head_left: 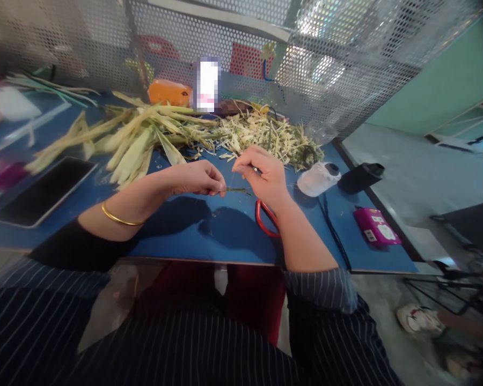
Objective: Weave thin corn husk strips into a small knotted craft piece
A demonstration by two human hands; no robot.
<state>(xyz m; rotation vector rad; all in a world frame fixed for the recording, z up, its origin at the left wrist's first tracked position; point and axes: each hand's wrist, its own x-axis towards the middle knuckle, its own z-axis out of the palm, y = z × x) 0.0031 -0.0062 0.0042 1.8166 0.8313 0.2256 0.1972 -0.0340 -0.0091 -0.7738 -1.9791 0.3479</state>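
My left hand (203,178) is closed in a pinch on a thin green stem (236,189), whose free end points right. Just to its right, my right hand (263,172) is raised a little higher, thumb and forefinger pinched on a fine, pale thread that is barely visible. The thread runs down toward the stem. Red-handled scissors (267,219) lie on the blue table under my right wrist, their blades hidden. A white spool of thread (319,179) lies right of that hand, beside a black spool (361,177).
Long pale husk leaves (139,139) and a heap of shredded pieces (261,134) lie behind my hands. A dark phone (46,190) is at left, a purple packet (376,226) at right. A perforated metal screen (241,32) backs the table. Someone's shoe (418,320) shows on the floor.
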